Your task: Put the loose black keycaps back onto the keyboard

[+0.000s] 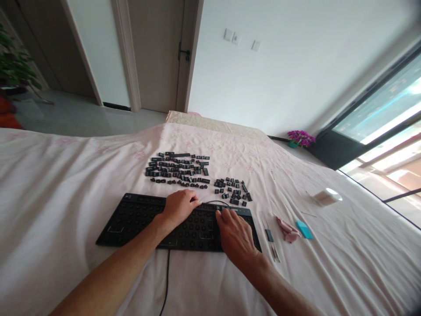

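Keyboard [194, 227] lies on a pale cloth [138, 285], its switches exposed. Left hand [179, 206] at its far edge, fingertips close together beside a thin cable [213, 201]; cannot tell whether that grip holds it. Right hand [237, 233] rests on its right part, fingers together, contents hidden. Loose keycaps [187, 166] lie beyond it. Judgement: press lightly, avoid tugging the cable.

I see a person whose bare left hand [179, 206] and bare right hand [236, 235] are uncovered to the wrists. The left forearm [125, 259] and the right forearm [276, 281] are also bare, each becoming thicker above the wrist. The fingernails are too small to tell.
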The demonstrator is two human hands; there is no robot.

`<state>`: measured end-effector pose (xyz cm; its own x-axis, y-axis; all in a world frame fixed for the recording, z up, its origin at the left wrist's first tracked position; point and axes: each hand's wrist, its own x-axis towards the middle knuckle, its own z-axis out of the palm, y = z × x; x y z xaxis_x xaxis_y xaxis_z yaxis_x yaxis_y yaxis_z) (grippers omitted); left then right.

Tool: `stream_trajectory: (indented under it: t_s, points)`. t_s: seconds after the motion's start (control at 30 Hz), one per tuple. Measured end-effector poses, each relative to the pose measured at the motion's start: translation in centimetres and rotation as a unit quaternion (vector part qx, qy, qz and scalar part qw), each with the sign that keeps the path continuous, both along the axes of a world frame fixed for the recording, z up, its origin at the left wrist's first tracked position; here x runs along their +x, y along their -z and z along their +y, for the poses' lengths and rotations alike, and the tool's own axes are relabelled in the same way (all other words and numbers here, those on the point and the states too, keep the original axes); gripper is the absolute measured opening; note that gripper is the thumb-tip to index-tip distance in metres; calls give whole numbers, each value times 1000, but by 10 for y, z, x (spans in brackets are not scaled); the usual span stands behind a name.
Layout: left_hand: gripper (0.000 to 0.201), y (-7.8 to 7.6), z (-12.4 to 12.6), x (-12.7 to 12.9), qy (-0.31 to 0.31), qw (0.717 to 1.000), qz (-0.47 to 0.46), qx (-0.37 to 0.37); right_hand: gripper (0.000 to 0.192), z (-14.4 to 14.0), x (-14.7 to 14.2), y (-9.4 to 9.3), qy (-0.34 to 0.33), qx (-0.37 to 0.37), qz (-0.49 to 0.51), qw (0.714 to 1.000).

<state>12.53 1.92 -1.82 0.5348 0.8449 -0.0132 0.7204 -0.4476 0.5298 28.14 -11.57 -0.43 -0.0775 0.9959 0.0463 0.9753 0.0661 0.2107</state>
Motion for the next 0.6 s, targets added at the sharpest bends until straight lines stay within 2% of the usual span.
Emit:
stream_trajectory:
  t_s: [0.13, 0.27, 0.43, 0.5, 0.6]
  points:
    - [16, 0, 0, 1, -7, 1000, -3, -11, 55, -3, 3, -7, -8, -21, 13, 1000]
    - [15, 2, 1, 2, -4, 1000, -12, -4, 42, 7, 22, -26, -6, -32, 97, 995]
    - [16, 4, 1, 1, 10, 1000, -25, -6, 31, 59, 56, -39, 69, 50, 198, 976]
    - [15, 4, 1, 0, 9, 1000, -28, -8, 28, 85, 67, -36, 96, 66, 197, 973]
    - [14, 5, 2, 1, 7, 1000, -28, -12, 24, 116, 74, -27, 96, 51, 157, 982]
